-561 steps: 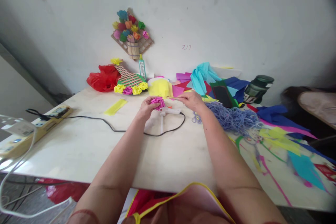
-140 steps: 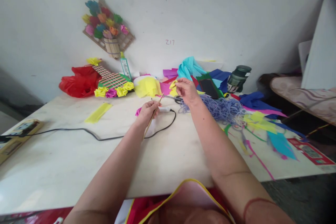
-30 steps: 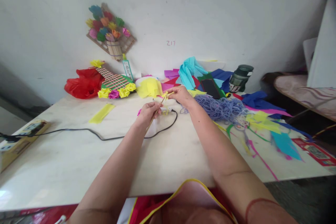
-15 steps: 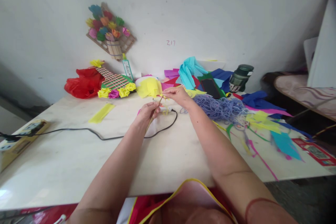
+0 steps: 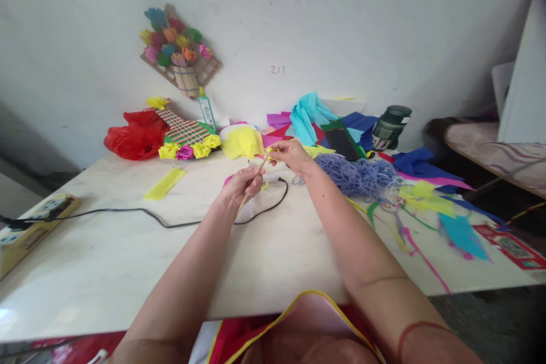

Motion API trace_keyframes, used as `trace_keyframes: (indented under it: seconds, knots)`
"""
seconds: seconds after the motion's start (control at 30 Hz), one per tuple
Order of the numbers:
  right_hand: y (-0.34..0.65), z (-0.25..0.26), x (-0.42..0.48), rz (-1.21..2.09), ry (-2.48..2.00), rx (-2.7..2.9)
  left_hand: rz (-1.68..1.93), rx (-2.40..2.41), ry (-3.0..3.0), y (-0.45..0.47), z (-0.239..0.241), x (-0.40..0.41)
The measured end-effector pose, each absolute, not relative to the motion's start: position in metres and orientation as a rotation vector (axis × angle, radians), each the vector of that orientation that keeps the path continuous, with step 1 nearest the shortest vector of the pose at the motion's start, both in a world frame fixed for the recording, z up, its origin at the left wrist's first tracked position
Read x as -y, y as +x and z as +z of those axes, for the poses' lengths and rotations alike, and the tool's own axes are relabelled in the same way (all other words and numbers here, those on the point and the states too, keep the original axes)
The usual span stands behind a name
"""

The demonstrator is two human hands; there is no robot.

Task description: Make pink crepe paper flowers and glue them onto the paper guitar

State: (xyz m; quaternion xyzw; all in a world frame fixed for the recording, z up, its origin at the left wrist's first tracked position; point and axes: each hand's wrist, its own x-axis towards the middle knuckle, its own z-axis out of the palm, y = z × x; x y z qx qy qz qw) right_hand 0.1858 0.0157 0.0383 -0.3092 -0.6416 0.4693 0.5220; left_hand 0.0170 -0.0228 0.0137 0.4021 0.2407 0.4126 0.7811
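Observation:
My left hand [image 5: 239,186] is closed around a thin wooden stick [image 5: 243,203], which slants up and away from me. At the stick's upper tip, my right hand [image 5: 293,156] pinches a small piece of yellow crepe paper [image 5: 268,151] against it. Fingers partly hide how the paper is attached. Beneath my hands lies a whitish tool [image 5: 273,178] with a black cord [image 5: 286,192], mostly covered by the fingers. A bit of pink paper [image 5: 227,180] shows beside my left hand.
Tangled purple string [image 5: 356,176] lies right of my hands, with paper scraps beyond it. A yellow strip [image 5: 165,183] and a power strip [image 5: 38,227] are on the left. At the back are a flower-trimmed stick guitar [image 5: 185,128], yellow paper [image 5: 242,141] and a dark jar [image 5: 391,127].
My right hand has shifted slightly right and down at the stick's tip, its fingers curling more around the yellow paper. The left hand keeps its hold on the stick, nearly unmoved.

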Motion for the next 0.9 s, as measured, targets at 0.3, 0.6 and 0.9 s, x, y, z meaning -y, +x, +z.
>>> trace_keyframes:
  seconds: [0.3, 0.6, 0.9]
  knots:
    - [0.186, 0.04, -0.012, 1.145, -0.722, 1.639, 0.889, -0.527, 0.844, 0.017, 0.012, 0.022]
    - [0.183, 0.045, -0.003, 1.068, -0.727, 1.688, 0.979, -0.568, 0.802, 0.017, 0.01, 0.018]
    - [0.178, 0.037, -0.01, 0.874, -0.818, 1.688, 0.877, -0.42, 0.706, 0.016, 0.011, 0.023]
